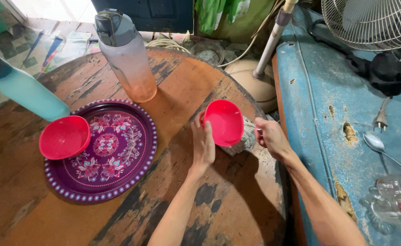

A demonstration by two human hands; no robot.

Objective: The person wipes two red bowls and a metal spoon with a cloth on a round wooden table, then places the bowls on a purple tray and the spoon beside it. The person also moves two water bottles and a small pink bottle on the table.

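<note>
My left hand (pixel 203 143) grips the rim of a red plastic bowl (pixel 225 121), tilted on its side with its opening facing me, above the right edge of a round wooden table (pixel 182 91). My right hand (pixel 270 136) is closed on a patterned cloth (pixel 244 139) that lies against the bowl's underside. A second red bowl (pixel 64 136) rests on the left rim of a round purple tray (pixel 118 150) with a flower pattern.
A tall clear bottle with a grey lid (pixel 125 54) stands behind the tray. A teal bottle (pixel 25 91) leans at the far left. On the blue surface (pixel 328 118) to the right lie a spoon (pixel 375 143), a plug (pixel 381 119) and a clear bag (pixel 394 200). A standing fan (pixel 373 23) is behind.
</note>
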